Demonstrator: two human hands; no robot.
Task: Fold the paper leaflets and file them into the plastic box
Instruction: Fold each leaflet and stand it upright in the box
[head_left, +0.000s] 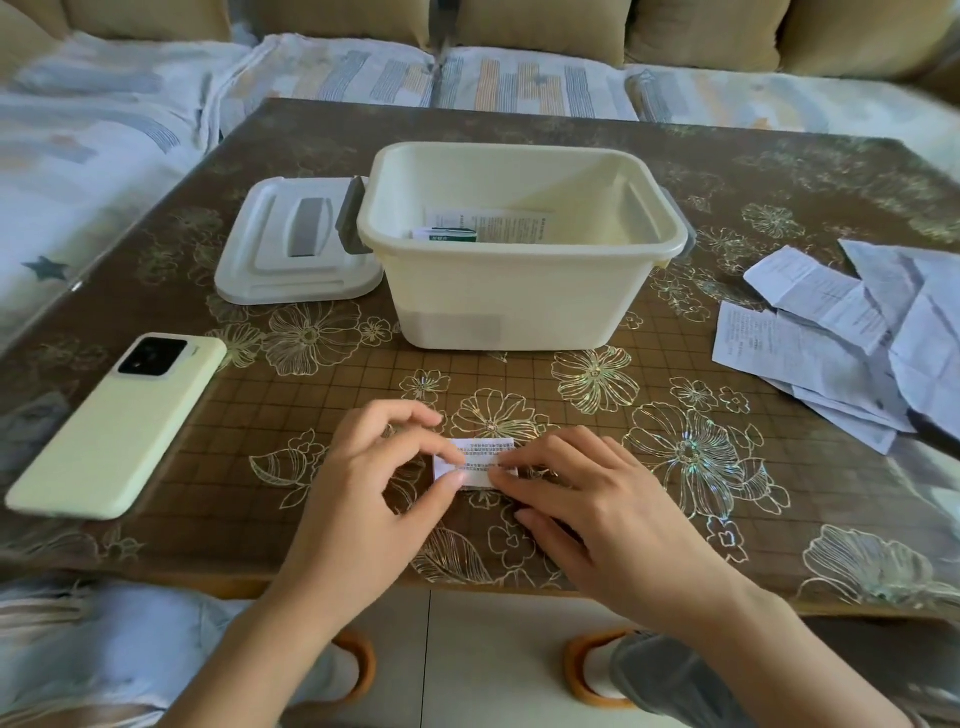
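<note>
A small folded leaflet (480, 457) with printed text lies on the table near the front edge. My left hand (363, 488) pinches its left end with thumb and fingers. My right hand (597, 509) presses on its right end with the fingertips. Behind them stands the open cream plastic box (519, 291), holding a folded leaflet (511, 223) and a green-and-white packet (449, 235). A pile of unfolded leaflets (841, 332) lies at the table's right side.
The box's white lid (296, 244) with a grey handle lies flat left of the box. A pale green phone (119, 426) rests face down at the front left. A sofa with striped cushions runs behind the brown flowered table (727, 519).
</note>
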